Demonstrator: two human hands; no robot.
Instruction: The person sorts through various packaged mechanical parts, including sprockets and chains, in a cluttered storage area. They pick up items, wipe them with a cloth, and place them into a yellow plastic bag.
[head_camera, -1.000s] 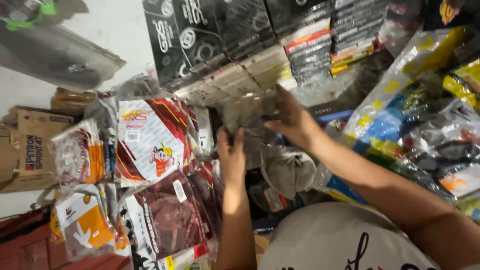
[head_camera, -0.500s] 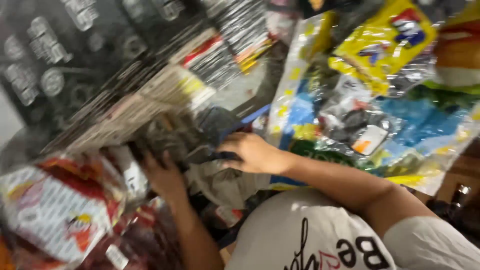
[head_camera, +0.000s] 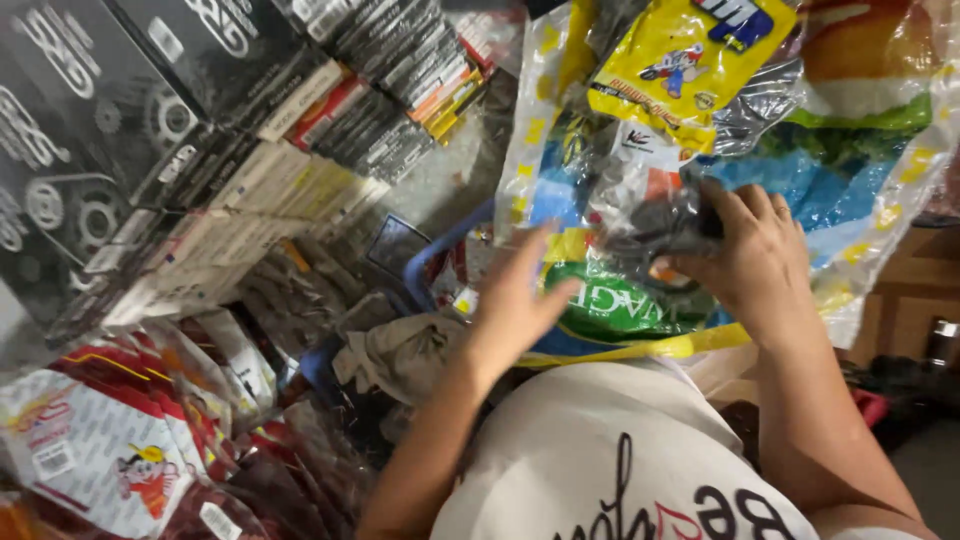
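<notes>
Head camera looked down on a clear plastic packet (head_camera: 655, 225) of dark parts, held up before a pile of bright printed bags (head_camera: 800, 130); the right hand (head_camera: 755, 255) had its grip pressed shut on the packet's right end, fingers curled over the top; the left hand (head_camera: 515, 300) hung just beside the packet's lower left, its grip spread wide, fingers straight, holding nothing; whether its fingertips touched the packet I could not tell; below lay a blue basket rim (head_camera: 440, 250) and a grey rag (head_camera: 400, 350); black boxes (head_camera: 120, 120) stood stacked at left; red-and-white packets (head_camera: 100, 450) lay at lower left.
</notes>
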